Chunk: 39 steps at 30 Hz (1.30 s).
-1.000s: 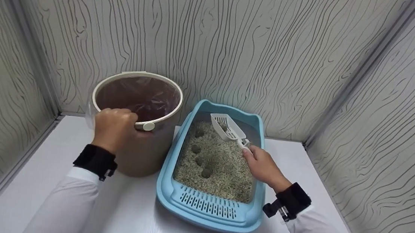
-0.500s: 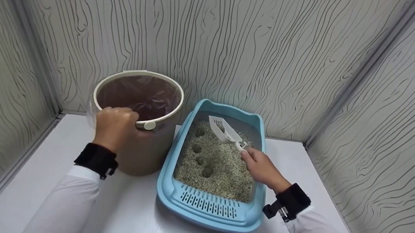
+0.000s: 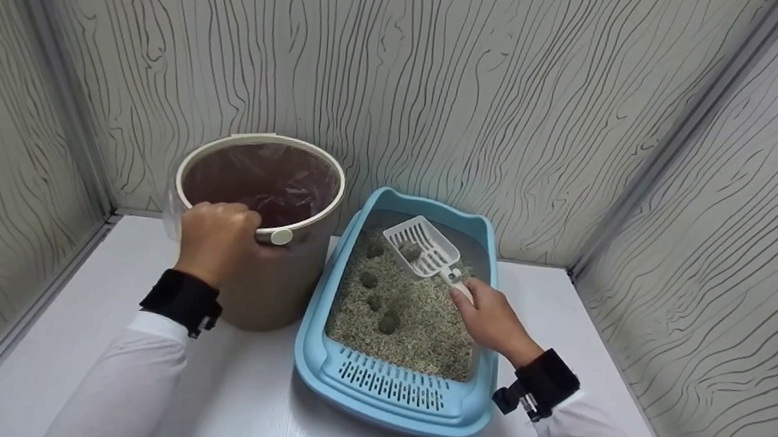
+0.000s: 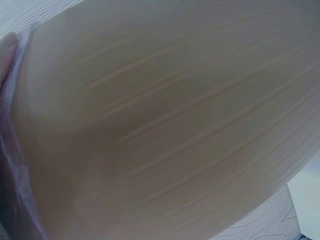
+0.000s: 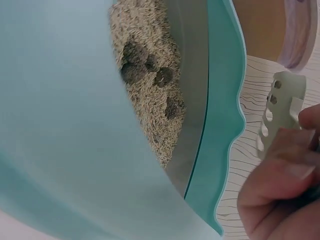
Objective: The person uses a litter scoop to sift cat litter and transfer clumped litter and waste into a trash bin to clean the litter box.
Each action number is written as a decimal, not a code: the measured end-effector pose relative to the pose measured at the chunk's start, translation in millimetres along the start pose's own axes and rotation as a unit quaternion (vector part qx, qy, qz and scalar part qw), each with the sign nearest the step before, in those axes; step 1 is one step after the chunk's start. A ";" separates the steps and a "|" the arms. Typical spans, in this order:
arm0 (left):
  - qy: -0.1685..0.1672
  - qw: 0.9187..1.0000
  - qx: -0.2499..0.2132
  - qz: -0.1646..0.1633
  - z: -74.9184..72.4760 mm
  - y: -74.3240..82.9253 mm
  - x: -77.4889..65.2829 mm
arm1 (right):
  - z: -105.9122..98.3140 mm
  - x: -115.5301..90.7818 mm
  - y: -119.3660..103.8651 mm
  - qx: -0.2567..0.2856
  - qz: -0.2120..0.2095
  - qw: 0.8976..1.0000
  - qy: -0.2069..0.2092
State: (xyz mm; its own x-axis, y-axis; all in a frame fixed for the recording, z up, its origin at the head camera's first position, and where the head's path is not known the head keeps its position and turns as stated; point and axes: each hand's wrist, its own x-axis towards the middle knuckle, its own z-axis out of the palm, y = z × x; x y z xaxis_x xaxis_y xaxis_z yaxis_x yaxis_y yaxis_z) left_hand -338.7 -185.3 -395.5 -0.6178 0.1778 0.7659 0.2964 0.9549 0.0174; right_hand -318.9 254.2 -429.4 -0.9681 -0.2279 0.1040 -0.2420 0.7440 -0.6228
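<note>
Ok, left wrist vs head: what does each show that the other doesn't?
Left wrist only: the long ridges along the outer side of the bin, seen close up.

Head only: the blue litter tray, the litter, the white slotted scoop, the right hand holding it, both sleeves and the black wristbands. Also a look into the bin's open top.

Both: the bin, its clear liner, the left hand (just part of a finger in left wrist) and the patterned wall.
</note>
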 end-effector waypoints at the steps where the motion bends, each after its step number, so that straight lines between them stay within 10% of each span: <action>1: -0.002 1.000 -0.001 -0.002 -0.4 0.4 0.0 | 0.7 -0.7 -0.2 -0.017 -0.006 1.000 0.011; 15: -0.006 1.000 0.000 -0.002 -0.4 -0.3 -0.2 | 7.3 -3.6 -0.2 -0.091 -0.032 0.992 0.078; 22: -0.016 1.000 0.001 -0.008 -0.1 -1.1 0.2 | 1.7 -3.3 -0.9 0.039 -0.013 0.999 -0.022; 28: -0.012 1.000 0.001 -0.005 0.7 -1.3 0.0 | -1.3 -2.1 -1.1 0.166 0.024 0.979 -0.118; 39: -0.006 1.000 -0.001 -0.001 0.9 -0.6 0.7 | -2.4 -3.3 1.0 0.221 0.069 0.961 -0.152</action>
State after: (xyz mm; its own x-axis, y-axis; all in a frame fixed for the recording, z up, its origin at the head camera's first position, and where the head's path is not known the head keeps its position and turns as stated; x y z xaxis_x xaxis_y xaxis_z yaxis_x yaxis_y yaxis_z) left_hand -340.0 -185.5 -395.6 -0.6267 0.1790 0.7585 0.2969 0.9547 0.0200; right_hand -316.1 257.3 -428.5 -0.9089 -0.3701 -0.1923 0.0026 0.4559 -0.8900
